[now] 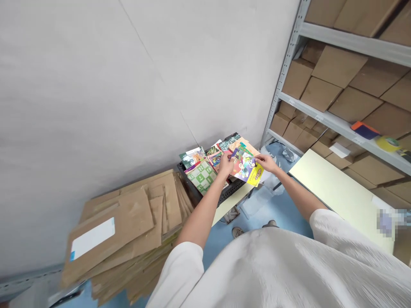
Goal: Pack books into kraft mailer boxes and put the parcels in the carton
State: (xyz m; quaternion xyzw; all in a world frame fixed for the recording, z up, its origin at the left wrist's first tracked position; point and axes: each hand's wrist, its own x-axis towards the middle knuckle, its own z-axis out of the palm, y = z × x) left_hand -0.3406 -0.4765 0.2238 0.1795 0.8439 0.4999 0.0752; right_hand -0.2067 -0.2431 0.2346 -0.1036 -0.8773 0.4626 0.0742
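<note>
A colourful purple and yellow booklet with cartoon figures hangs between my two hands, over the right part of a black crate. My left hand is closed on its left edge. Fingers of my right hand pinch the upper right edge. Several other booklets lie in the crate, among them a green and white checkered one to the left and a peach-coloured one behind the held booklet. What lies beneath them is hidden.
Flattened cardboard boxes are stacked left of the crate, a white label on top. To the right stand a pale yellow table and a metal shelf full of cardboard boxes. A plain wall rises behind the crate.
</note>
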